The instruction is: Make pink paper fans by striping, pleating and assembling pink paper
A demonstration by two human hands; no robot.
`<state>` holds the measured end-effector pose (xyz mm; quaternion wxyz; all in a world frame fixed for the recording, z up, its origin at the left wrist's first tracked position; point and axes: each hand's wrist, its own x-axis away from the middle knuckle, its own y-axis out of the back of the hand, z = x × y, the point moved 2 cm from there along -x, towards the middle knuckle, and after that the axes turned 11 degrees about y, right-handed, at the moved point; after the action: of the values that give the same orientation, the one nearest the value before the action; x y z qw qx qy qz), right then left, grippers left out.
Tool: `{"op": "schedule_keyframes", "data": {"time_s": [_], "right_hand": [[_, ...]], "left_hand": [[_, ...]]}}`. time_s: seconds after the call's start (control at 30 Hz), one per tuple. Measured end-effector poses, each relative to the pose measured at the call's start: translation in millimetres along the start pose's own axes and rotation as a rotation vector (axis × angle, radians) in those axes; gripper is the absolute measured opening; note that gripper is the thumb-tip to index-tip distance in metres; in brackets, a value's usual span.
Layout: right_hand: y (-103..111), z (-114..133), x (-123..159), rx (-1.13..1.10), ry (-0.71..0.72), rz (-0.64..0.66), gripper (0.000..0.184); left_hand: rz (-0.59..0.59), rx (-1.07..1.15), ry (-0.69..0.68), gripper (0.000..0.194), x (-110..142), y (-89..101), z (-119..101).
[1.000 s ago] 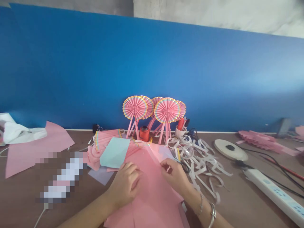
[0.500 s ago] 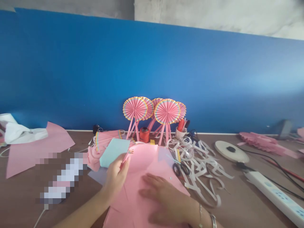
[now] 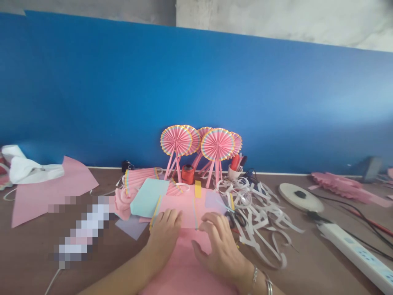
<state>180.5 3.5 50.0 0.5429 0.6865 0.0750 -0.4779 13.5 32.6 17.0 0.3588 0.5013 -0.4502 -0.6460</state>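
Observation:
A pink sheet of paper with thin coloured stripes point(image 3: 178, 205) lies in front of me, over more pink paper point(image 3: 190, 278). My left hand point(image 3: 164, 233) rests on the striped sheet near its left edge, fingers stretched out and holding nothing. On the right side of the sheet is my right hand point(image 3: 217, 246), its fingers bent and apart, thumb spread, touching the paper. Beside its fingertips lie black-handled scissors point(image 3: 237, 219), partly hidden among white strips. A yellow strip point(image 3: 198, 189) sits just beyond the sheet.
Round pink paper fans point(image 3: 217, 144) stand by the blue partition point(image 3: 123, 94). Curled white strips point(image 3: 260, 209) heap at right, near a power strip point(image 3: 357, 252) and a pale disc point(image 3: 300, 196). Light-blue paper point(image 3: 149, 197) and pleated pink pieces point(image 3: 139, 178) lie at left.
My left hand has let go of the small folded pink piece and come down onto the paper. My right hand has moved forward and right. The striped sheet now lies spread under both hands.

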Motion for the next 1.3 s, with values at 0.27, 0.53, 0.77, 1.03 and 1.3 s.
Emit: {"op": "schedule_keyframes", "data": {"time_s": [0.27,0.53,0.77,1.03,1.3], "right_hand": [[-27,-21,10,0.047,-0.014,0.398,0.012],[-21,-32,17,-0.149,-0.224,0.572,0.019],[-21,-47,23,-0.359,-0.437,0.487,0.022],[-14,-45,14,-0.424,-0.462,0.483,0.015],[-20,-52,23,-0.489,-0.653,0.458,0.012]], "left_hand": [[0.23,0.189,-0.114,0.024,2,2.5,-4],[0.411,0.437,-0.054,0.015,11,12.6,26],[0.369,0.624,0.024,0.025,15,2.6,39],[0.345,0.742,0.07,0.021,16,0.3,44],[0.362,0.818,0.206,0.019,12,-3.8,46]]}}
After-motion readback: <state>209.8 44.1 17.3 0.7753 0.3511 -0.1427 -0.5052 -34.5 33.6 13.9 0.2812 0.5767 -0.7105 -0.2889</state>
